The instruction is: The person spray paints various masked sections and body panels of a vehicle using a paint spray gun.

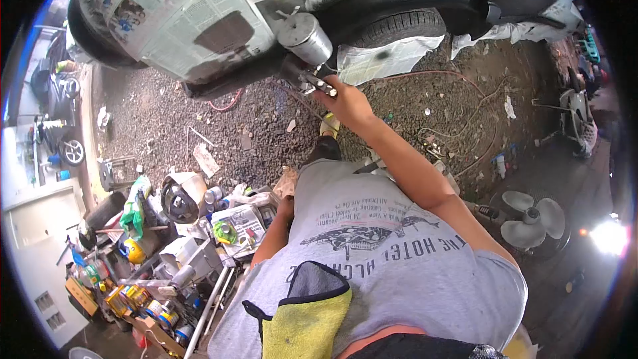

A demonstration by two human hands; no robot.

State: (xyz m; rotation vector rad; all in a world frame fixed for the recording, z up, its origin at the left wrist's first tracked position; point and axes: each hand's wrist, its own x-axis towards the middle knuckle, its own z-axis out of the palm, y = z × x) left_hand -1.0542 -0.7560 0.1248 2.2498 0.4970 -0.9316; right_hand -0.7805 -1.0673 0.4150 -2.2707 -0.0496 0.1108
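My right hand point(345, 105) is wrapped round the handle of a spray gun point(319, 84) with a metal cup point(304, 36) on top. The gun is close to a glossy black lower panel point(232, 77) of a vehicle. Newspaper point(179, 13) covers the body above it, with a dark patch on it. Low beside my waist, my left hand point(286, 207) is small and dark in view. Its fingers cannot be made out. A crumpled brown piece point(286, 181) is near it.
A tyre point(405, 26) sits behind hanging paper. A red hose point(432, 72) crosses the gravel point(266, 126). At the left are a steering wheel point(178, 201), cans and tools. A fan point(531, 218) stands at the right. A yellow cloth point(306, 322) hangs over my grey shirt.
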